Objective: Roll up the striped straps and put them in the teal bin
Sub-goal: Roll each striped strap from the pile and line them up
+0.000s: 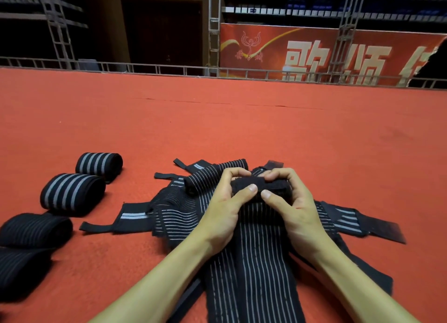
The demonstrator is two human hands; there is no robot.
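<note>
My left hand [225,209] and right hand [295,201] were bare. My left forearm [157,281] and right forearm [358,281] were bare too, as far up as the bottom edge showed them. The left thumbnail [252,188] and right thumbnail [265,194] were trimmed short, plain and unpainted.

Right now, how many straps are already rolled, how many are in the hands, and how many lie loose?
Rolled straps, left on the carpet: 4
Half-rolled strap, gripped by left hand and right hand: 1
Loose straps, overlapping: cannot count
Total that can be counted: 5
</note>
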